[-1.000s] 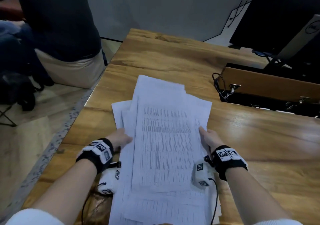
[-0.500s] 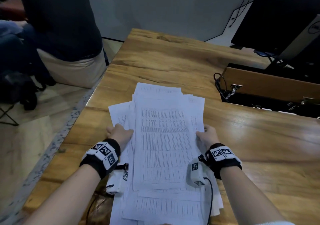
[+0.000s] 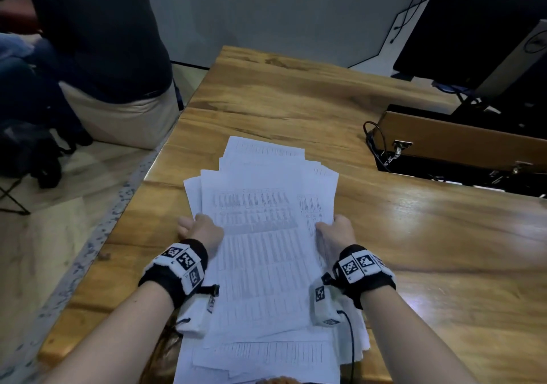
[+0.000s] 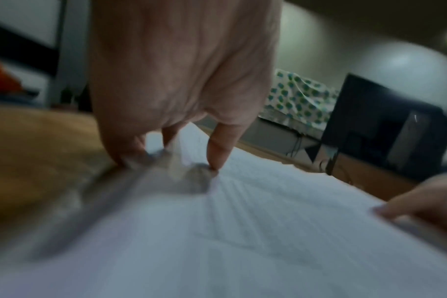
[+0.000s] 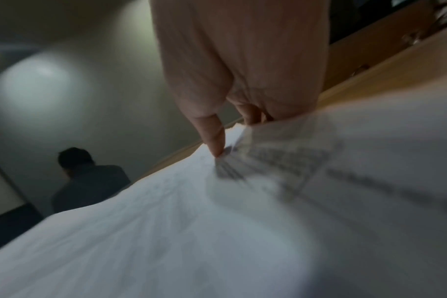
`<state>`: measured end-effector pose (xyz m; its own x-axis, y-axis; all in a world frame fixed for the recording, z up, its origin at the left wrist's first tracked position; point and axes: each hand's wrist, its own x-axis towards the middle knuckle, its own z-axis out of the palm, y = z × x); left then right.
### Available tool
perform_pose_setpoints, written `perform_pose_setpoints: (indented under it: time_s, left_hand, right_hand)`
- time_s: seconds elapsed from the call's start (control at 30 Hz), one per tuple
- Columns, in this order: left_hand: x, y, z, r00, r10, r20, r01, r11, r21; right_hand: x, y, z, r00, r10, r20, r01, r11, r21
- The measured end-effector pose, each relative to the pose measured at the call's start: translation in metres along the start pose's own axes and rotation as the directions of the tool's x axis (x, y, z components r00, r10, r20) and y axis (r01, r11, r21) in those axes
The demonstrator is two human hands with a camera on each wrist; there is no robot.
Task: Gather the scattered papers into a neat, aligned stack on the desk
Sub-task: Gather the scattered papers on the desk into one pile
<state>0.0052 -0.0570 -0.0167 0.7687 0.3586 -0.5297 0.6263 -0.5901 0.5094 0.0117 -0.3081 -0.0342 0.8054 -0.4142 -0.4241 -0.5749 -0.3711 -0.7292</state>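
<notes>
Head view shows the left hand point(image 3: 201, 229) gripping the left edge of the papers point(image 3: 260, 253) and the right hand point(image 3: 336, 232) gripping the right edge, thumbs on top; the uneven pile lies on the wooden counter point(image 3: 429, 250), a seated person point(image 3: 97, 43) beyond its left side

Bare forearms end in black wristbands point(image 3: 174, 277) carrying white blocks printed with square black-and-white markers. A small white camera unit point(image 3: 322, 303) with a black cable hangs under each wrist.
</notes>
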Motion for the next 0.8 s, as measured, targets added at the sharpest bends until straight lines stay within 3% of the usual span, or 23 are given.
perform_pose_setpoints:
  time_s: [0.13,0.27,0.37,0.43,0.53,0.6,0.8]
  left_hand:
    - [0.003,0.006,0.008,1.0,-0.003,0.03,0.009,0.978,-0.21]
    - [0.018,0.002,-0.015,0.995,-0.068,0.066,0.091,0.888,-0.451]
    - [0.011,0.007,-0.016,0.971,0.009,0.239,0.095,0.904,-0.418]
    - [0.009,0.011,-0.014,0.968,0.047,0.245,0.061,0.908,-0.414]
    - [0.015,0.009,-0.015,0.964,0.143,0.225,0.011,0.822,-0.57]
    - [0.021,0.003,-0.013,0.951,0.177,0.255,0.0,0.822,-0.57]
    - [0.009,0.0,-0.021,0.893,0.187,0.409,0.09,0.816,-0.571]
  right_hand:
    - [-0.007,-0.009,0.019,0.994,0.015,0.112,-0.034,0.984,0.175]
    - [-0.017,-0.02,-0.001,0.999,-0.016,0.042,0.01,0.99,0.141]
    - [-0.019,-0.016,-0.006,0.996,-0.007,0.087,-0.007,0.986,0.168]
    - [-0.016,-0.012,-0.007,0.993,0.016,0.119,-0.036,0.985,0.171]
    - [-0.012,-0.006,-0.018,0.988,0.05,0.147,-0.07,0.988,0.138]
    - [-0.012,-0.004,-0.022,0.985,0.048,0.165,-0.07,0.989,0.13]
    - [-0.017,-0.015,-0.01,0.976,-0.014,0.215,-0.016,0.99,0.138]
